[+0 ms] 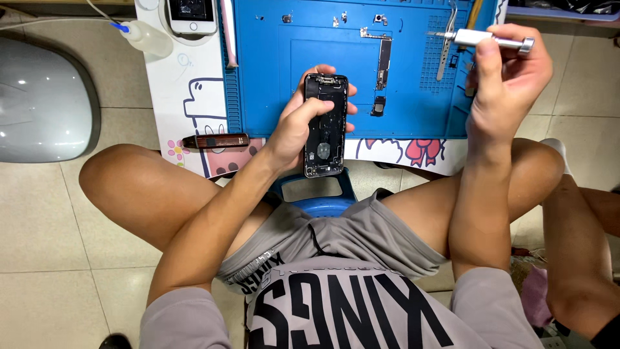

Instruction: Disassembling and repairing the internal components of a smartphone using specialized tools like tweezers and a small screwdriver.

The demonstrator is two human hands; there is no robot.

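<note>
Left hand (294, 129) grips the opened phone shell (326, 126) upright over the blue mat's (271, 77) near edge; right hand (507, 81) pinches a silver screwdriver (487, 39) level above the mat's right side.

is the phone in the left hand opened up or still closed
Opened up: the phone housing in the left hand shows bare internals with no screen, and a circuit board lies apart on the blue mat.
</note>
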